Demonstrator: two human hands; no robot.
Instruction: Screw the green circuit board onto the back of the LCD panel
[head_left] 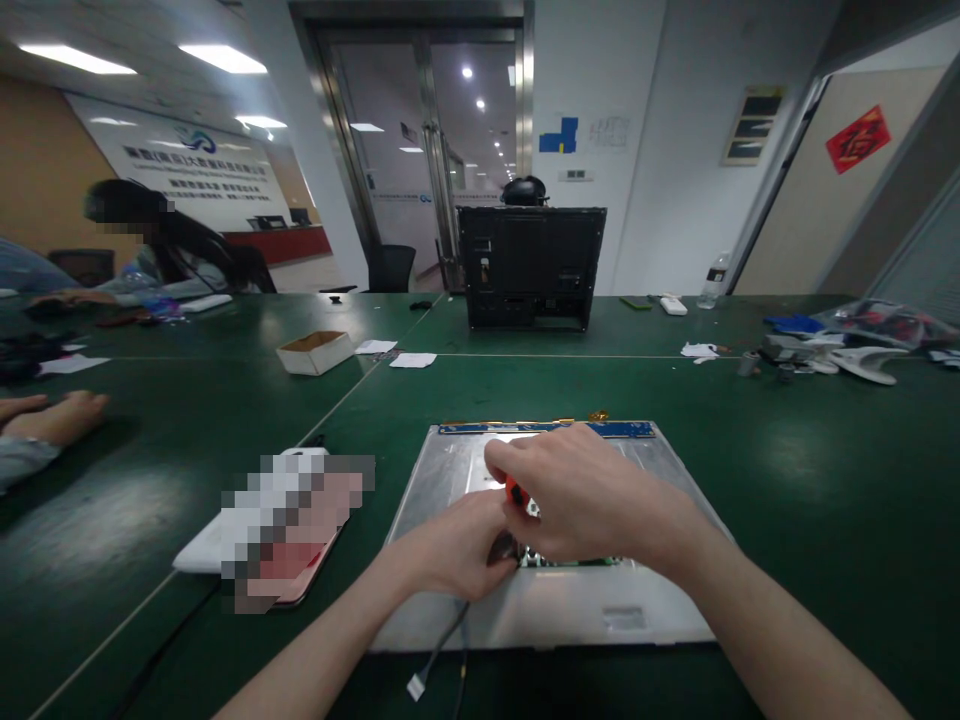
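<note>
A flat metal-backed display panel (555, 610) lies on the green table in front of me, with a blue circuit strip (622, 430) along its far edge. My right hand (577, 495) is closed around a screwdriver (516, 491) with an orange-red and black handle; its tip is hidden. Below it, a green circuit board (577, 562) shows partly near the panel's middle. My left hand (469, 545) is curled low at the board's left side, touching or close to the screwdriver. Whatever its fingers grip is hidden. A grey cable with a white connector (417, 686) hangs over the panel's near edge.
Left of the panel lie a white device (199, 548) and a pink phone (319, 545). Another person's hand (60, 415) rests farther left. Beyond stand an open box (315, 355) and a black monitor housing (532, 265). Assorted parts (862, 360) lie at right.
</note>
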